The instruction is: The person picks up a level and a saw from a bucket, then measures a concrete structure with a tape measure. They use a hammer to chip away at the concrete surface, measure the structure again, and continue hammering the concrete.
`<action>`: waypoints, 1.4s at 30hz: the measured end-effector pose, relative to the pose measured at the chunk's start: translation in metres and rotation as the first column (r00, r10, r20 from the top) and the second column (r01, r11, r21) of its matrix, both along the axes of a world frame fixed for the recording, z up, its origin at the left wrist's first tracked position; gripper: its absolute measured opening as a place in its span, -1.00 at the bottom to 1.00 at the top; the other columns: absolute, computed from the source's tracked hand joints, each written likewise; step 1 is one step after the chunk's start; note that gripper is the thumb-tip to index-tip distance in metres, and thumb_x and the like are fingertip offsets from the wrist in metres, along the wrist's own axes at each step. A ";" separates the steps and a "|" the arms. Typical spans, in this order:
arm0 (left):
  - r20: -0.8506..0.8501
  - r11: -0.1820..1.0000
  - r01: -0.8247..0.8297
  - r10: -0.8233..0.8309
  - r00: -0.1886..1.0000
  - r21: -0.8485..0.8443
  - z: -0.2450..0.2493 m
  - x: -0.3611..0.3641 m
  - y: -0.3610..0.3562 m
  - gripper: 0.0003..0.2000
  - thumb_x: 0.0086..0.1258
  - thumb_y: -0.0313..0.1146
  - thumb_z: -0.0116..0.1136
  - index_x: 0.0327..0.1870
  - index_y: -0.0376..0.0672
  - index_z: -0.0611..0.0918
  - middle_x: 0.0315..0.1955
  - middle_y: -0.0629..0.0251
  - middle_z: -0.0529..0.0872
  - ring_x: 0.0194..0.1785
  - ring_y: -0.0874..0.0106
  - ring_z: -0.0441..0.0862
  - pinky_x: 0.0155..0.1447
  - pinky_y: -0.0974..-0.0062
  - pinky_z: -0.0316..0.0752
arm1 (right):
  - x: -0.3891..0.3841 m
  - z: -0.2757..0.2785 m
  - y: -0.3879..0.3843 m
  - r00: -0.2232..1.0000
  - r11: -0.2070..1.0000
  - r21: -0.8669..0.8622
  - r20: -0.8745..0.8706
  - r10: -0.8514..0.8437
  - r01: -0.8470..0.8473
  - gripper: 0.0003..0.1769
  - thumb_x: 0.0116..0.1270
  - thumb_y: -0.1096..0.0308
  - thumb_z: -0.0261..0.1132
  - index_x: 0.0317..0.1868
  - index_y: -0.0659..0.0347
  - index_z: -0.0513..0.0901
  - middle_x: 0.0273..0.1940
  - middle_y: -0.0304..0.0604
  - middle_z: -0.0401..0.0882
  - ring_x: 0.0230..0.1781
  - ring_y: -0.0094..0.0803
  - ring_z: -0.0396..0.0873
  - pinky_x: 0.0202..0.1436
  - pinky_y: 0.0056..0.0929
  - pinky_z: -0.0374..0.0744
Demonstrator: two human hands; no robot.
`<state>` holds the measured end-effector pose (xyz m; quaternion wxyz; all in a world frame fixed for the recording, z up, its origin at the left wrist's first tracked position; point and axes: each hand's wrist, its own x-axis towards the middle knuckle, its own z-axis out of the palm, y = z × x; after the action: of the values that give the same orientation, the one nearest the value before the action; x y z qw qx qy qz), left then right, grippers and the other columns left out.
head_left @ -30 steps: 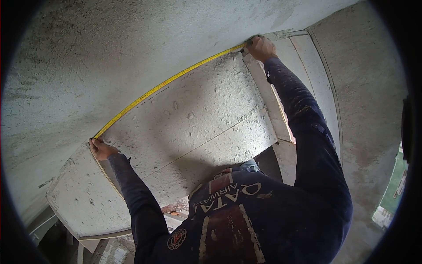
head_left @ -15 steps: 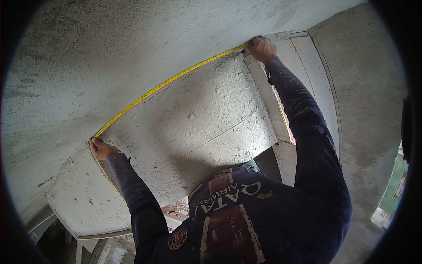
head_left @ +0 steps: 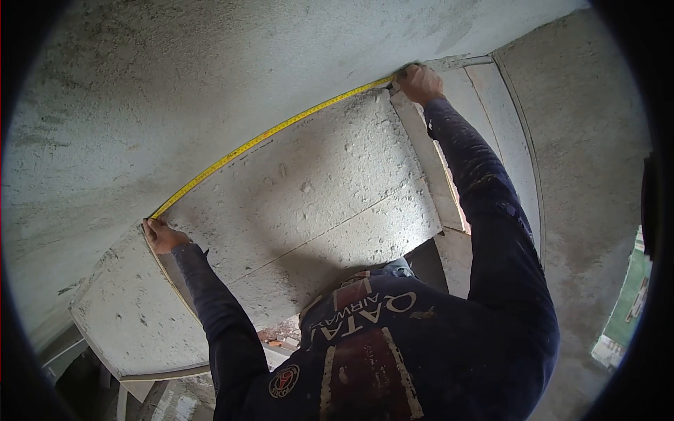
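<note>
A yellow tape measure is stretched along the upper edge of a pale, pitted panel, where it meets a rough grey plaster surface. My left hand pinches the tape at the panel's left corner, fingertips pressed together. At the right corner, higher up, my right hand is closed around the other end. Whatever part of the tape measure sits inside those right fingers is hidden. Both arms are raised and spread wide.
Another pale panel adjoins at the lower left. To the right, narrow boards meet a grey wall. Rubble shows through a gap below. A green patch appears at the right edge.
The view has shifted very slightly. Both hands keep their places at the two ends of the stretched tape measure.
</note>
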<state>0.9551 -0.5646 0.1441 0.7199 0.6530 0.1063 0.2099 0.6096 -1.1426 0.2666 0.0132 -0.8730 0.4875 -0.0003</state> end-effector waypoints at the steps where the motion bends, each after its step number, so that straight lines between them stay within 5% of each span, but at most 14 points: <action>1: -0.012 0.999 0.020 -0.021 1.000 -0.045 -0.006 0.002 0.004 -0.73 0.53 -0.46 0.17 0.17 -0.37 0.62 -0.07 0.18 0.73 -0.17 0.44 0.68 -0.10 0.58 0.63 | -0.003 0.001 0.003 1.000 1.000 -0.002 0.004 0.001 -0.001 -0.54 0.29 -0.06 0.26 -0.02 0.10 0.77 -0.05 0.10 0.73 0.05 0.07 0.67 0.20 -0.03 0.57; 4: -0.053 0.984 0.028 -0.038 0.998 -0.178 -0.006 0.004 0.008 -0.74 0.51 -0.46 0.16 0.16 -0.32 0.62 -0.10 0.23 0.72 -0.20 0.45 0.65 -0.12 0.56 0.61 | -0.012 0.012 0.007 0.995 0.993 -0.083 0.046 0.093 -0.089 -0.55 0.25 -0.07 0.30 -0.06 0.10 0.75 -0.15 0.09 0.74 -0.06 0.06 0.70 0.05 -0.03 0.64; 10: -0.168 0.940 -0.011 -0.050 0.985 -0.342 0.015 -0.042 0.024 -0.80 0.48 -0.46 0.15 0.05 -0.21 0.65 -0.17 0.32 0.69 -0.19 0.46 0.61 -0.06 0.51 0.58 | -0.075 0.064 0.043 0.964 0.935 0.305 -0.134 0.229 -0.180 -0.63 0.13 0.05 0.50 -0.27 0.20 0.71 -0.36 0.03 0.70 -0.32 -0.07 0.68 -0.18 -0.14 0.59; 13: -0.224 0.946 0.050 -0.127 0.966 -0.319 0.007 -0.061 0.049 -0.80 0.49 -0.40 0.13 0.04 -0.21 0.64 -0.18 0.34 0.69 -0.19 0.46 0.60 0.00 0.46 0.56 | -0.133 0.079 0.061 0.922 0.822 0.484 -0.075 0.379 -0.299 -0.67 0.09 0.16 0.55 -0.30 0.21 0.70 -0.42 -0.07 0.67 -0.41 -0.23 0.62 -0.27 -0.25 0.55; 14: -0.227 0.941 0.151 -0.225 0.947 -0.303 -0.011 -0.056 0.066 -0.77 0.49 -0.37 0.11 0.07 -0.22 0.63 -0.18 0.34 0.69 -0.16 0.46 0.61 0.02 0.46 0.55 | -0.156 0.078 0.070 0.905 0.762 0.516 0.063 0.421 -0.390 -0.71 0.10 0.23 0.56 -0.30 0.22 0.70 -0.45 -0.15 0.65 -0.45 -0.36 0.57 -0.33 -0.32 0.50; 17: -0.296 0.911 0.283 -0.370 0.880 -0.299 0.002 -0.088 0.054 -0.70 0.52 -0.31 0.04 0.16 -0.25 0.60 -0.12 0.29 0.69 -0.03 0.42 0.62 0.12 0.44 0.54 | -0.193 0.105 0.116 0.933 0.749 0.600 -0.014 0.360 -0.280 -0.71 0.13 0.23 0.55 -0.28 0.24 0.70 -0.43 -0.19 0.66 -0.44 -0.41 0.55 -0.35 -0.34 0.49; 19: -0.236 0.892 0.360 -0.425 0.874 -0.274 0.009 -0.103 0.042 -0.68 0.51 -0.34 0.08 0.19 -0.28 0.58 -0.03 0.22 0.67 0.08 0.35 0.61 0.19 0.38 0.53 | -0.210 0.101 0.146 0.969 0.758 0.627 -0.022 0.247 -0.179 -0.70 0.16 0.20 0.55 -0.28 0.23 0.70 -0.42 -0.19 0.66 -0.42 -0.41 0.57 -0.32 -0.33 0.51; 23: -0.251 0.832 0.383 -0.503 0.827 -0.402 0.043 -0.168 -0.017 -0.67 0.52 -0.36 0.12 0.21 -0.30 0.56 0.06 0.17 0.64 0.16 0.32 0.58 0.26 0.34 0.52 | -0.229 0.063 0.214 0.931 0.752 0.549 0.180 0.319 -0.364 -0.55 0.20 -0.05 0.50 -0.22 0.19 0.68 -0.35 -0.06 0.67 -0.33 -0.22 0.64 -0.23 -0.20 0.58; 25: -0.261 0.789 0.513 -0.602 0.755 -0.337 0.052 -0.208 -0.036 -0.64 0.52 -0.35 0.17 0.26 -0.30 0.54 0.07 0.15 0.64 0.18 0.31 0.58 0.26 0.33 0.52 | -0.215 0.058 0.265 0.968 0.737 0.629 0.126 0.216 -0.247 -0.45 0.20 -0.17 0.46 -0.17 0.19 0.68 -0.27 0.02 0.70 -0.22 -0.10 0.69 -0.14 -0.13 0.62; 29: -0.331 0.683 0.670 -0.729 0.599 -0.292 0.050 -0.289 -0.066 -0.64 0.53 -0.33 0.19 0.25 -0.31 0.56 -0.03 0.19 0.68 0.03 0.38 0.63 0.12 0.35 0.58 | -0.206 -0.005 0.336 0.943 0.663 0.679 0.304 0.137 -0.315 -0.27 0.11 -0.31 0.46 -0.10 0.25 0.63 -0.24 0.11 0.69 -0.17 0.04 0.69 -0.11 -0.06 0.60; 34: -0.346 0.474 0.861 -0.851 0.394 -0.183 0.062 -0.387 -0.065 -0.70 0.49 -0.35 0.25 0.13 -0.33 0.64 -0.23 0.28 0.71 -0.21 0.50 0.65 -0.12 0.49 0.58 | -0.211 -0.014 0.387 0.930 0.535 0.789 0.367 -0.017 -0.301 -0.21 0.14 -0.16 0.50 0.05 0.38 0.46 -0.22 0.15 0.68 -0.15 0.03 0.69 -0.10 -0.11 0.60; 36: -0.396 0.285 0.955 -0.888 0.233 -0.079 0.064 -0.405 -0.052 -0.73 0.49 -0.38 0.23 0.10 -0.35 0.65 -0.25 0.34 0.71 -0.27 0.54 0.64 -0.16 0.59 0.53 | -0.220 -0.018 0.396 0.934 0.542 0.786 0.358 -0.007 -0.297 -0.20 0.14 -0.15 0.50 0.07 0.37 0.44 -0.21 0.14 0.68 -0.14 0.03 0.69 -0.09 -0.11 0.59; 39: -0.436 0.206 0.977 -0.886 0.159 -0.061 0.064 -0.417 -0.034 -0.73 0.46 -0.37 0.27 0.06 -0.35 0.67 -0.28 0.35 0.70 -0.26 0.57 0.63 -0.17 0.60 0.53 | -0.227 -0.012 0.393 0.935 0.523 0.794 0.354 0.017 -0.310 -0.17 0.15 -0.13 0.49 0.14 0.37 0.39 -0.17 0.14 0.68 -0.13 0.05 0.69 -0.06 -0.08 0.59; 42: -0.436 0.229 0.971 -0.868 0.238 0.075 0.049 -0.417 -0.009 -0.79 0.36 -0.52 0.26 -0.01 -0.35 0.67 -0.38 0.47 0.60 -0.35 0.67 0.50 -0.26 0.66 0.43 | -0.235 -0.022 0.391 0.938 0.475 0.819 0.344 0.040 -0.321 -0.21 0.19 -0.13 0.45 0.15 0.33 0.38 -0.16 0.14 0.68 -0.12 0.09 0.68 -0.06 -0.06 0.58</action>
<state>0.5384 -0.5740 0.1931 0.5530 0.7185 -0.2335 -0.3512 0.3743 -0.7511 0.2445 0.5169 -0.7850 0.3183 0.1233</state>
